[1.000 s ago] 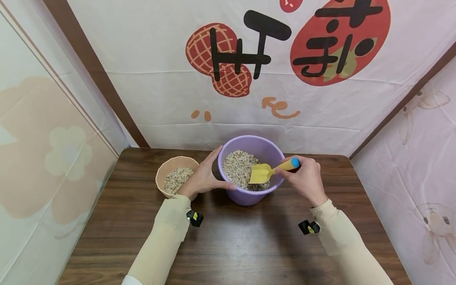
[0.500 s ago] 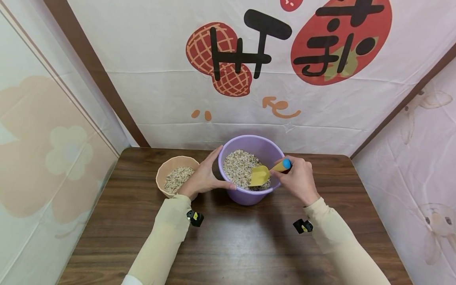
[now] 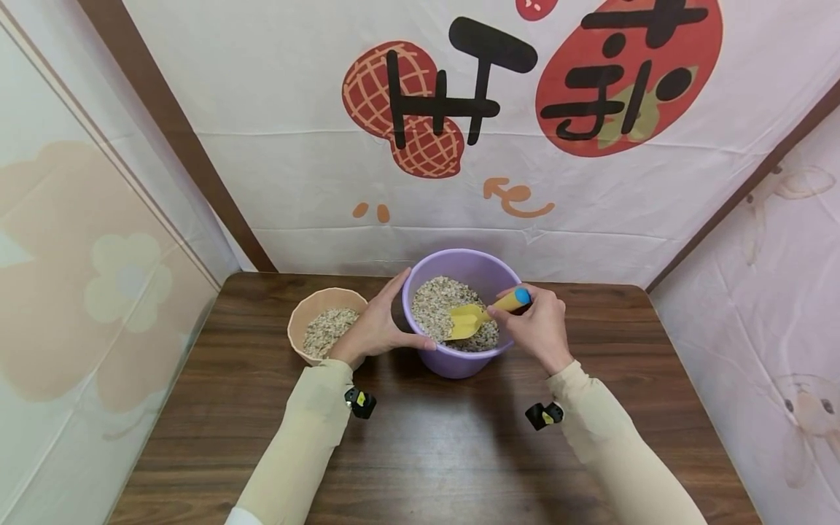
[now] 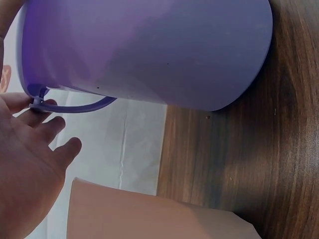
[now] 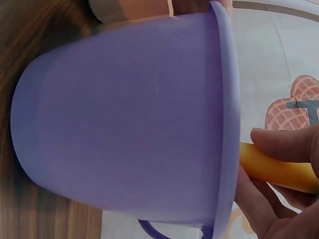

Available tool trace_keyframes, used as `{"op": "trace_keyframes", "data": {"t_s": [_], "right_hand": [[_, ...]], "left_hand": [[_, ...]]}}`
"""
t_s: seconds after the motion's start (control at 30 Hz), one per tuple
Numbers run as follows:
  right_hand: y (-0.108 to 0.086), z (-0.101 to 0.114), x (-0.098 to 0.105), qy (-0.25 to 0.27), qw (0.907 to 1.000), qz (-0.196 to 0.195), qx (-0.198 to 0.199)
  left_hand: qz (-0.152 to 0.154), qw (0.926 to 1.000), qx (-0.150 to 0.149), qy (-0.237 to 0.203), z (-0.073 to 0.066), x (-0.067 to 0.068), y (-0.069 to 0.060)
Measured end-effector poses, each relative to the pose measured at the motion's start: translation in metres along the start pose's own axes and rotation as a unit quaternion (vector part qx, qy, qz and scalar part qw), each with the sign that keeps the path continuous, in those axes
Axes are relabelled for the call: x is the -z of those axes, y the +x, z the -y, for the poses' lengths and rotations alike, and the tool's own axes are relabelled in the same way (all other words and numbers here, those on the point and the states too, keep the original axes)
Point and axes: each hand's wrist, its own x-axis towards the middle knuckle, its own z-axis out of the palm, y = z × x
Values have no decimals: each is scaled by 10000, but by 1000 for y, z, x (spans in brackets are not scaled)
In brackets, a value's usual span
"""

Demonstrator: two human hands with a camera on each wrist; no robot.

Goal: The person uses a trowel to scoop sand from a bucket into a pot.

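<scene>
A purple bucket (image 3: 459, 364) with a mix of pale and dark flakes or grains (image 3: 436, 302) inside stands near the table's back edge. My left hand (image 3: 377, 328) holds its left side, thumb on the near rim and fingers spread toward the far rim. In the left wrist view, some fingers lie by the bucket's handle (image 4: 79, 107). With my right hand (image 3: 538, 328) I grip the yellow handle of a small toy shovel (image 3: 466, 322); its blade lies on the grain inside the bucket. From the right wrist, the bucket wall hides the blade.
A peach bowl (image 3: 297, 321) with similar grain (image 3: 326, 329) stands left of the bucket, partly behind my left wrist. Brown wooden table (image 3: 433, 452) stretches in front. A printed white curtain (image 3: 295, 182) rises directly behind the table.
My right hand has moved left with the shovel, over the bucket's right rim. The blade has shifted left across the grain. The left hand and bucket have stayed in place.
</scene>
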Motion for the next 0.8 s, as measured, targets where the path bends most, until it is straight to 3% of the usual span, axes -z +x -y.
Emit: {"op": "trace_keyframes", "data": {"t_s": [0.17,0.8], "right_hand": [[2,0,-6,238,9994,-124,-215],[8,0,-19,1107,9933,-296,-176]], "left_hand": [[12,10000,76,-18,-1,-1,-1],[-60,9999,72,-111,-1,-1,-1]]}}
